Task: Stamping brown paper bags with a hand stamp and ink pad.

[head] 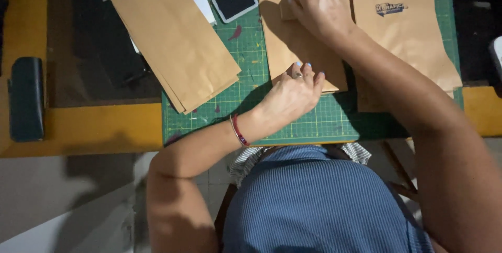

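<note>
On the paper bag [293, 49], both hands [293, 93].

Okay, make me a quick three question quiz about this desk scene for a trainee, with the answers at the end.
1. True or false: the ink pad near the top of the green cutting mat has its lid open.
2. Which hand presses a small block onto the middle brown paper bag? A) left hand B) right hand C) neither
3. Fill in: the left hand rests on the bag's ____ edge, the one nearest the person.

Key:
1. True.
2. B, the right hand covers the block at the bag's upper part.
3. Bottom.
</note>
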